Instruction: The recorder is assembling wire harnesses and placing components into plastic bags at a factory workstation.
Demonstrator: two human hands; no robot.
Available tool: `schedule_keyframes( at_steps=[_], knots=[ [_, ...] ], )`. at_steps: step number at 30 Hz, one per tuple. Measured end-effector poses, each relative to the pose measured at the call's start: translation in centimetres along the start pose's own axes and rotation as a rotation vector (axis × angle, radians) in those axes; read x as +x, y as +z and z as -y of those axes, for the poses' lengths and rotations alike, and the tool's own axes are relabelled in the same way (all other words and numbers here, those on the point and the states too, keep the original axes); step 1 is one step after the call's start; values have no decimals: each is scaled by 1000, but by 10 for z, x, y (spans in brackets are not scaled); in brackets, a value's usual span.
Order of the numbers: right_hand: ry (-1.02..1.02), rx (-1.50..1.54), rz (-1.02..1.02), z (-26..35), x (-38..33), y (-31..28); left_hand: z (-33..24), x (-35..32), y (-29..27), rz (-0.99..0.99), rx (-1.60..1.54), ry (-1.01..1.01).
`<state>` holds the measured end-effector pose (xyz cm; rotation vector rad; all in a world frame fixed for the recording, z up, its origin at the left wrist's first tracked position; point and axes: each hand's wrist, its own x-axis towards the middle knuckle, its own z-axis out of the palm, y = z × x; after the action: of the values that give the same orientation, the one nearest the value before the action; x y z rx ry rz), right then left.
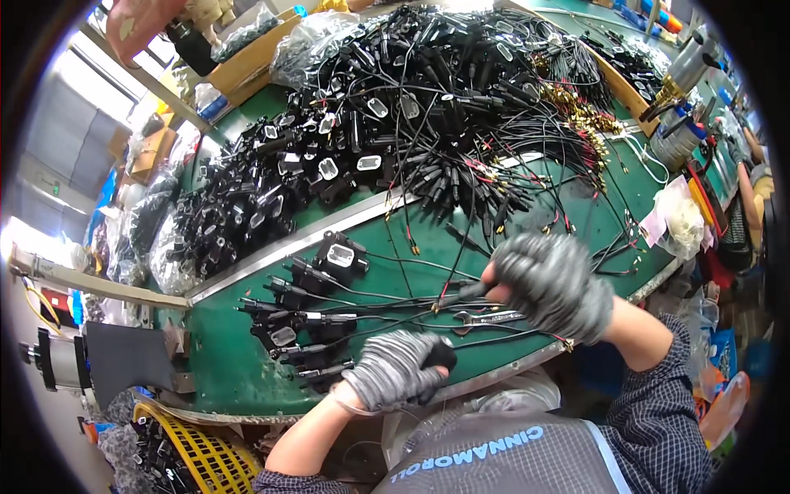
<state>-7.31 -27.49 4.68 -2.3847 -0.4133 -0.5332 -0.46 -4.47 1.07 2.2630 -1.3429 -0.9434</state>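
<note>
My left hand [397, 370], in a grey striped glove, is closed around a black plastic part [442, 355] near the table's front edge; most of the part is hidden by the fingers. To the right and a little higher, my gloved right hand [550, 286] pinches a small dark cable connector [472, 291], blurred, between bare thumb and fingertip. Below it lies a metal wrench [485, 319], partly crossed by cables. Left of my hands, several black housings [337, 257] with cables lie in a row, their leads running right beneath my right hand.
Behind a metal strip [329, 228] on the green table [222, 362], black housings and cables [403, 90] are heaped high. Bundled leads with gold ends [576, 107] lie at the right. A yellow basket [202, 449] stands below the left edge. Another person's arm [745, 185] shows far right.
</note>
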Motion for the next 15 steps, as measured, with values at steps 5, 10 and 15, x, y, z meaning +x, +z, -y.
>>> schedule_keyframes(
  at_steps=[5,10,15],
  knots=[
    [134,-27,220,-1,-38,38,-2,-30,16,-675,190,-125],
    [124,63,193,-5,-39,61,1,-28,63,-864,225,-194],
    [62,17,210,5,-25,67,14,-33,71,-923,-239,-181]
  ],
)
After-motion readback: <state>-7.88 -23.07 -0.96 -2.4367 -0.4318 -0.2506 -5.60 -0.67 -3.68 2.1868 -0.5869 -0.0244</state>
